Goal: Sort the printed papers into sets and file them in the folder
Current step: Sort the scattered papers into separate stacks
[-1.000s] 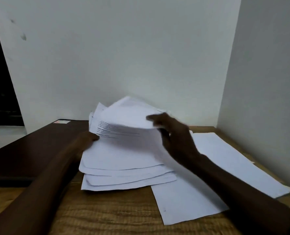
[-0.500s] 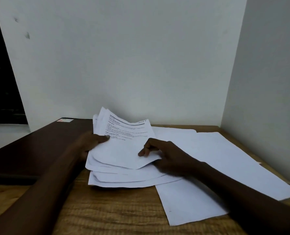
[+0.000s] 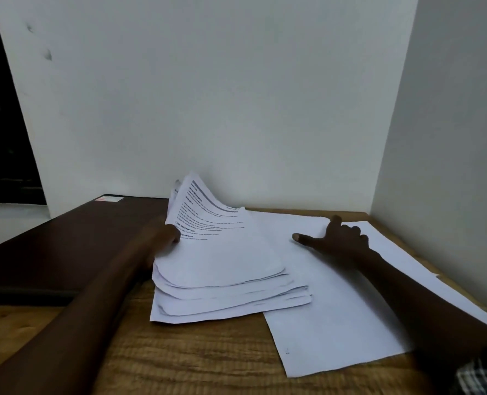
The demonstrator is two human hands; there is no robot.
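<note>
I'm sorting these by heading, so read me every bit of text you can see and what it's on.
"TASK GOAL": top sheet of the stack.
"TASK DESCRIPTION": same sheet.
"ED PROPS": same sheet, its start hidden by the left hand.
Other print on that sheet: too blurred to read.
The sticker on the dark surface: unreadable.
</note>
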